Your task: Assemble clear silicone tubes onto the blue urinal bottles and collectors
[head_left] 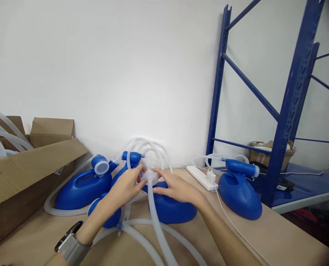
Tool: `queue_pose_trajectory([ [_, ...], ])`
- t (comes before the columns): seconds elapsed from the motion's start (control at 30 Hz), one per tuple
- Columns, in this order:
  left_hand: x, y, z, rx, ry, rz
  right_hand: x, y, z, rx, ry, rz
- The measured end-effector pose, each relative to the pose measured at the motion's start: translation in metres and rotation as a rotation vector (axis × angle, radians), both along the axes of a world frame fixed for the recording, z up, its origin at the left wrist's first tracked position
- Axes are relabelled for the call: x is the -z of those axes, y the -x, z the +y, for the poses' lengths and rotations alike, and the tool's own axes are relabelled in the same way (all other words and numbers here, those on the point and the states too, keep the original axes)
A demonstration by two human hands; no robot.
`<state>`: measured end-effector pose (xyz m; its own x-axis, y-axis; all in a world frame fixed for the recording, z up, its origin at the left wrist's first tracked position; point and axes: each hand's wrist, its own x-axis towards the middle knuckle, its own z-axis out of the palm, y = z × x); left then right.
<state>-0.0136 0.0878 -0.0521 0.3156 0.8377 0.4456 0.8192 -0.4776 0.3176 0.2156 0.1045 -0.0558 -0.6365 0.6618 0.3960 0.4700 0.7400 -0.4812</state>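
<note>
My left hand (131,183) and my right hand (173,184) meet at a translucent white cap (150,177) in the middle. Fingers of both hands are curled on it from either side. A translucent ribbed hose (156,218) runs from the cap down towards me. Just below and behind my right hand lies a blue plastic urinal bottle (171,210), its neck partly hidden by my hands. Close to my left forearm are a blue funnel-shaped piece (111,218) with a white rim and more hose. Whether the cap sits on the bottle's neck cannot be seen.
More blue bottles lie on the brown table: one at left (78,190), one at right (238,195). An open cardboard box (37,166) with hoses stands far left. A white power strip (200,177) trails a cable. Blue metal shelving (288,103) rises at right.
</note>
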Motion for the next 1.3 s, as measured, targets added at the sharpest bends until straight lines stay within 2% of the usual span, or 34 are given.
queue_pose_trajectory([
  [0.13,-0.009,-0.004,-0.006,-0.063,-0.049,-0.089,0.008,0.018,0.0,0.112,-0.067,0.091],
  [0.27,-0.02,-0.01,-0.023,-0.044,0.038,-0.094,0.011,0.029,-0.001,0.176,-0.063,0.252],
  [0.37,-0.022,-0.013,-0.032,-0.072,0.055,-0.055,0.011,0.035,-0.002,0.192,0.055,0.465],
  [0.5,-0.021,-0.016,-0.037,-0.089,-0.052,-0.088,0.006,0.038,0.0,0.078,0.286,0.728],
  [0.57,-0.022,-0.018,-0.038,-0.082,-0.12,-0.113,0.003,0.036,-0.001,0.067,0.323,0.789],
  [0.73,-0.026,-0.019,-0.043,-0.002,-0.202,-0.079,-0.004,0.033,-0.009,0.035,0.216,0.747],
  [0.83,-0.027,-0.018,-0.044,-0.017,-0.209,-0.054,-0.007,0.033,-0.012,-0.001,0.151,0.715],
  [0.93,-0.026,-0.018,-0.044,-0.027,-0.225,-0.071,-0.009,0.033,-0.015,-0.019,0.147,0.692],
  [1.1,-0.023,-0.021,-0.044,-0.042,-0.245,-0.088,-0.012,0.033,-0.018,0.059,0.125,0.715],
  [1.3,-0.019,-0.027,-0.044,-0.106,-0.288,-0.066,-0.009,0.037,-0.019,0.061,0.147,0.74],
])
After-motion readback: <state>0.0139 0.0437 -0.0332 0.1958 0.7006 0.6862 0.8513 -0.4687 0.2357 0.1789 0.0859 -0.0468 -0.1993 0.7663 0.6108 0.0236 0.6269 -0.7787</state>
